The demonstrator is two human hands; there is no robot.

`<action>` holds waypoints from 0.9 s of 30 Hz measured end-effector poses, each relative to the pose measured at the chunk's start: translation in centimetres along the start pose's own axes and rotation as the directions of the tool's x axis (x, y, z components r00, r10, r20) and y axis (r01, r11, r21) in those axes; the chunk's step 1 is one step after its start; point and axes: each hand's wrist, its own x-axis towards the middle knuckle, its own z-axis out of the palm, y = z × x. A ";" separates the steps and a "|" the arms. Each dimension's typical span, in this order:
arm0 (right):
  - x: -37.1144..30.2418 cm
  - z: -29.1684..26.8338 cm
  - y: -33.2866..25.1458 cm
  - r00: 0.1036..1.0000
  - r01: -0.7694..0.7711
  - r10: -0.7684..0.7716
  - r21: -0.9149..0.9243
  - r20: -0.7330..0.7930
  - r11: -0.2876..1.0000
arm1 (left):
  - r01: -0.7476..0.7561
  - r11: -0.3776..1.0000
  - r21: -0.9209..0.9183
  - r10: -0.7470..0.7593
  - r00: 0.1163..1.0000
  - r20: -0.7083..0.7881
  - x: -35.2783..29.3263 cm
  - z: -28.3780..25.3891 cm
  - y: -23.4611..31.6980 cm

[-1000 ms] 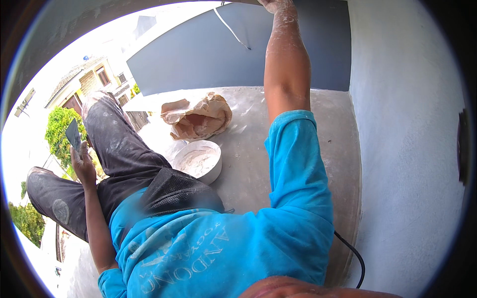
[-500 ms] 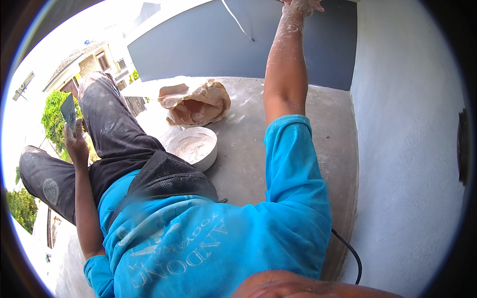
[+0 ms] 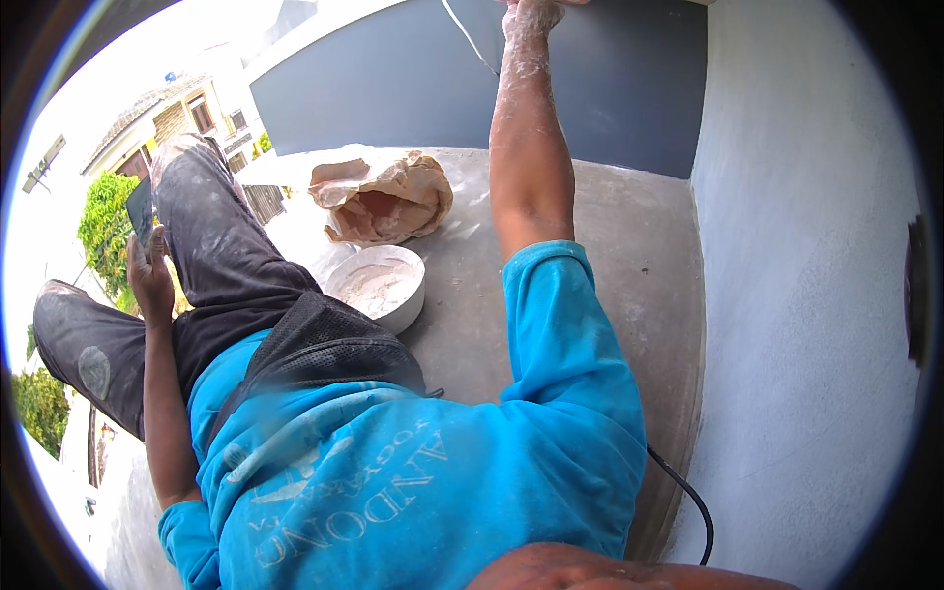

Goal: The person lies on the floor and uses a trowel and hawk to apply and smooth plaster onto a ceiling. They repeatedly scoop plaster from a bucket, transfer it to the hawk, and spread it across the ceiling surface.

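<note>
Low on the left, my left hand [image 3: 150, 272] is closed around a dark, flat-bladed putty knife [image 3: 141, 206], its blade pointing up beside my knee. My right arm stretches up to the top edge, where my dust-covered right hand [image 3: 531, 18] is at the dark grey panel [image 3: 393, 84]. Its fingers look curled, but the frame cuts them off, and what they hold is hidden. Between my legs and right arm stands a white round tub [image 3: 413, 305] with pale powdery filler in it. Behind it lies a crumpled, open brown paper bag [image 3: 423, 187].
A pale wall [image 3: 796, 275] rises along the right, with a black cable [image 3: 693, 492] at its foot. A white wire [image 3: 470, 37] hangs before the grey panel. Grey concrete floor [image 3: 619, 315] lies below. Houses and a green tree [image 3: 106, 221] show beyond on the left.
My right hand and forearm have shifted left along the grey panel. The left hand still holds the putty knife, its blade now lower and partly against my trouser leg.
</note>
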 end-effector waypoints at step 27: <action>-14.5 3.3 -6.4 0.985 -0.059 0.045 0.078 0.164 0.995 | 0.073 0.997 0.012 -0.074 0.997 0.028 0.0 -1.1 -0.9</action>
